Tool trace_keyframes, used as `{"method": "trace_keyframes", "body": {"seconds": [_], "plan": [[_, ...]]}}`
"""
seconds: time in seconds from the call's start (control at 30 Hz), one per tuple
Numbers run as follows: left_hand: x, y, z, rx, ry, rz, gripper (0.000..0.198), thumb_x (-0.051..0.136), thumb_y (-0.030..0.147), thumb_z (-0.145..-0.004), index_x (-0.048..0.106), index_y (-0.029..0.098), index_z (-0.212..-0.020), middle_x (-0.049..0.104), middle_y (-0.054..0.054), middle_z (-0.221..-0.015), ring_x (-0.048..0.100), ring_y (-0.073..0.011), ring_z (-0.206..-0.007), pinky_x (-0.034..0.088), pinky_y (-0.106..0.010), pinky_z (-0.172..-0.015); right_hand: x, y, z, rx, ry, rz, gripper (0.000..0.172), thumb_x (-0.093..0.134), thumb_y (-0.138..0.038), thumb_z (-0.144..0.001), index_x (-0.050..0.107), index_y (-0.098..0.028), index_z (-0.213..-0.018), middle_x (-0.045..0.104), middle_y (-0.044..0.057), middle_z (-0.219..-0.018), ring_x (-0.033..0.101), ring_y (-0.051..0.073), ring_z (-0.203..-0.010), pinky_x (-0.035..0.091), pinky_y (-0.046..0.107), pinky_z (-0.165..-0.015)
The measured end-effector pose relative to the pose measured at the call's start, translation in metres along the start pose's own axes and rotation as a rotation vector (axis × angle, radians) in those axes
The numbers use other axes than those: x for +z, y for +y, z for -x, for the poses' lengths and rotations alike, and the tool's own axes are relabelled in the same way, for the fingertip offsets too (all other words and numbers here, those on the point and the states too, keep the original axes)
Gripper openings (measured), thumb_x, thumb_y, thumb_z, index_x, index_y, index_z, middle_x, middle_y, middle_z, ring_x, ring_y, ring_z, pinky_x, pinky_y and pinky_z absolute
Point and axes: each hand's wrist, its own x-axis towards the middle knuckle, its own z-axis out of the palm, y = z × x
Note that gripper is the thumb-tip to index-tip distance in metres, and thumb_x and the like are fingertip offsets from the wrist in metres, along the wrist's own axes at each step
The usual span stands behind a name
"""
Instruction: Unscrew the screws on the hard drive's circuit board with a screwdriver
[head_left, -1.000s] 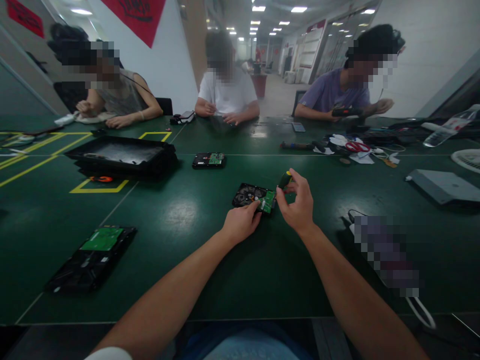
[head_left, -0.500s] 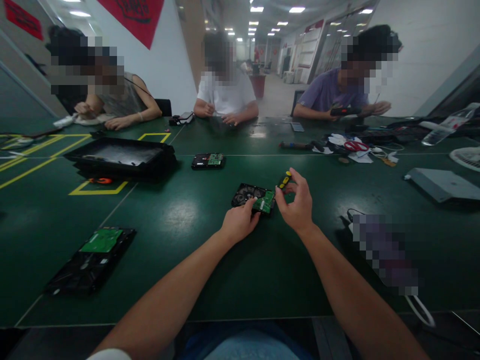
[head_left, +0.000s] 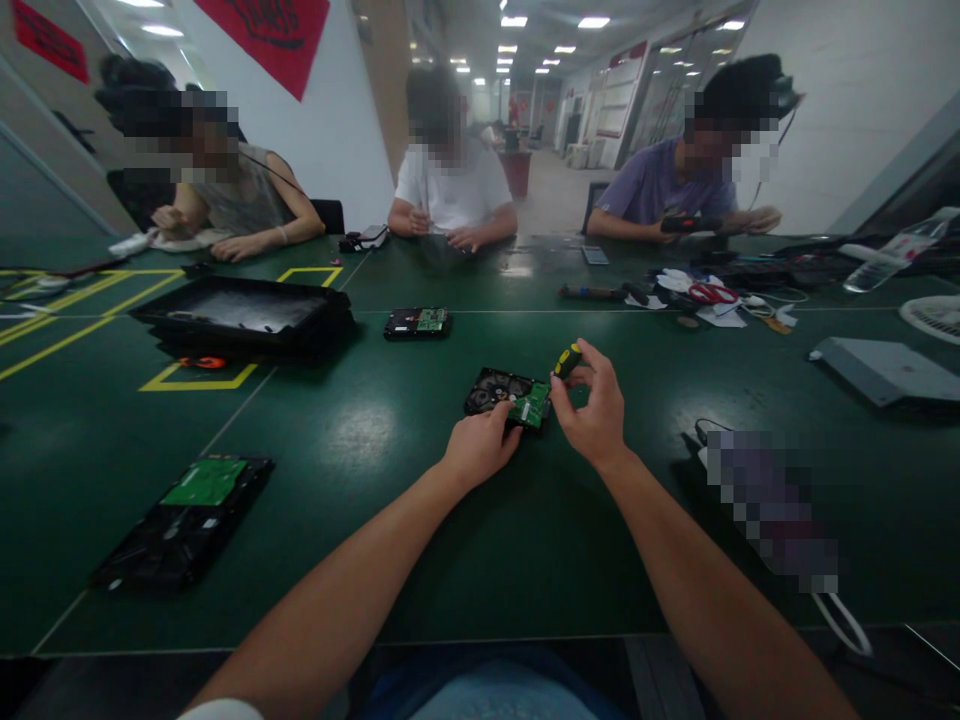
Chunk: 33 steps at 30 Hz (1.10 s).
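Note:
A black hard drive (head_left: 495,389) with a green circuit board (head_left: 531,408) lies on the green table (head_left: 390,450) in front of me. My left hand (head_left: 480,447) is closed on the drive's near edge, fingers pressed against it by the circuit board. My right hand (head_left: 596,410) pinches a small screwdriver with a yellow and black handle (head_left: 566,361), held upright-tilted over the board's right end. The screwdriver's tip is hidden behind my fingers.
Another hard drive (head_left: 417,321) lies farther back, a third (head_left: 184,515) at near left. A black tray (head_left: 244,315) sits left of centre. Red-handled scissors (head_left: 712,293) and clutter lie far right, a grey flat box (head_left: 885,368) at right. Three people sit across the table.
My right hand has turned the screwdriver handle slightly between its fingers. My left hand stays on the drive, which has not moved.

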Motion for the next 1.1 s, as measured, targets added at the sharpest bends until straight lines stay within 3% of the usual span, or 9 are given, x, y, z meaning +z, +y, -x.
{"method": "trace_keyframes", "body": {"seconds": [0.13,0.37,0.5,0.93,1.1], "plan": [[0.0009,0.0003,-0.0013,-0.002,-0.008,-0.003,0.047,0.049,0.042,-0.1,0.05,0.019,-0.141,0.077,-0.01,-0.102,0.075,-0.0267,-0.093,0.056,-0.036,-0.081,-0.0005,0.0004,-0.0008,-0.003,0.01,0.01,0.067,0.068,-0.03,-0.091,0.038,-0.03,-0.151,0.059,0.011,-0.13,0.068,0.021,-0.086,0.065,0.041,-0.073],[0.0002,-0.0003,-0.001,0.014,-0.009,-0.002,0.046,0.049,0.042,-0.1,0.05,0.02,-0.141,0.076,-0.01,-0.105,0.074,-0.0259,-0.095,0.056,-0.036,-0.083,0.0002,-0.0008,-0.0012,-0.007,0.0,0.003,0.062,0.06,-0.029,-0.095,0.036,-0.028,-0.152,0.061,0.012,-0.132,0.07,0.022,-0.09,0.064,0.045,-0.083],[0.0005,-0.0007,-0.0001,0.02,0.007,-0.003,0.046,0.049,0.041,-0.1,0.052,0.02,-0.14,0.076,-0.01,-0.106,0.074,-0.0263,-0.093,0.056,-0.037,-0.083,0.0004,0.0005,-0.0004,0.0,0.015,0.009,0.062,0.061,-0.03,-0.095,0.037,-0.029,-0.152,0.061,0.012,-0.129,0.069,0.022,-0.089,0.065,0.045,-0.08],[0.0018,-0.0025,-0.0003,0.028,0.014,0.014,0.047,0.048,0.041,-0.1,0.052,0.018,-0.141,0.076,-0.011,-0.105,0.074,-0.0271,-0.094,0.056,-0.037,-0.083,-0.0013,-0.0009,-0.0006,-0.02,-0.019,-0.01,0.064,0.06,-0.026,-0.095,0.036,-0.028,-0.154,0.056,0.013,-0.14,0.068,0.025,-0.106,0.064,0.046,-0.087],[0.0026,-0.0015,-0.0009,0.02,0.016,0.008,0.047,0.049,0.042,-0.099,0.051,0.019,-0.141,0.076,-0.011,-0.105,0.074,-0.0272,-0.092,0.056,-0.037,-0.081,-0.0006,0.0002,-0.0003,0.006,-0.017,-0.023,0.064,0.061,-0.027,-0.096,0.035,-0.027,-0.154,0.06,0.012,-0.134,0.07,0.023,-0.096,0.064,0.045,-0.087]]}}
